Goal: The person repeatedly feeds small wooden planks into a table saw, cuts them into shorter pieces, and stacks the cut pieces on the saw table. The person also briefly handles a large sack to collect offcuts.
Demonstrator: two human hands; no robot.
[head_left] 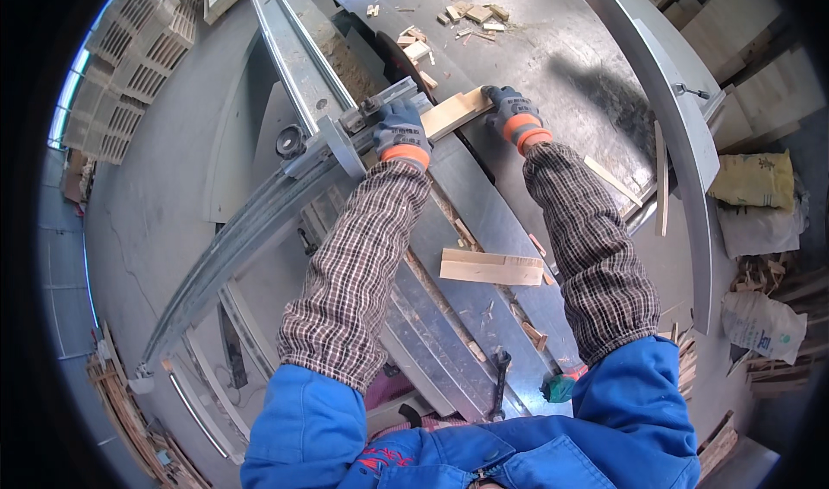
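A grey steel saw table fills the upper middle of the frame, standing on a concrete floor, with stacked pallets upper left and full sacks at the right edge. My left hand, gloved, is clenched over the near end of a wooden board against the sliding fence; my right hand grips its far end, fingers curled. Two cut boards lie at centre, offcuts scattered at the top
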